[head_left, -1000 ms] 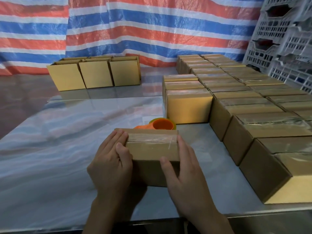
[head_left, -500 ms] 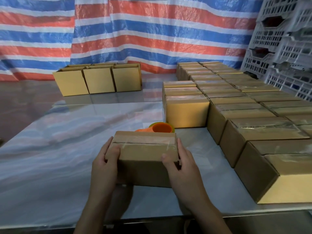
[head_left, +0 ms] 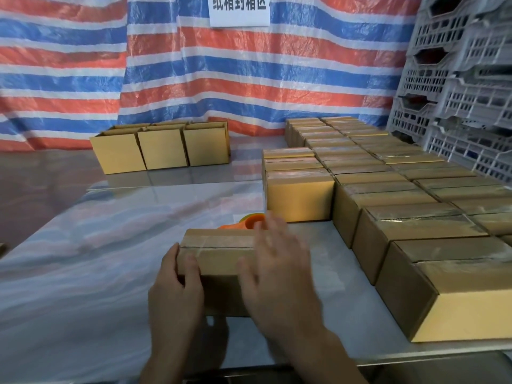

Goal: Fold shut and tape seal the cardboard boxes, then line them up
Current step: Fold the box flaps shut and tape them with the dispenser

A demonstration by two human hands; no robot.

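Note:
A small brown cardboard box (head_left: 219, 253) with clear tape along its top seam sits on the shiny table (head_left: 83, 273) right in front of me. My left hand (head_left: 177, 289) grips its near left corner, thumb on top. My right hand (head_left: 277, 267), blurred with motion, lies flat with spread fingers over the box's right half. An orange tape dispenser (head_left: 246, 221) peeks out just behind the box, partly hidden by my right hand.
Several taped boxes (head_left: 388, 217) stand in rows along the right side. A group of three open boxes (head_left: 160, 146) stands at the far left. Grey plastic crates (head_left: 465, 79) are stacked at the right; a striped tarp (head_left: 194, 79) hangs behind.
My right hand has left the box's right side and swept up over its top. The left hand stays on the left corner. The camera has tilted upward.

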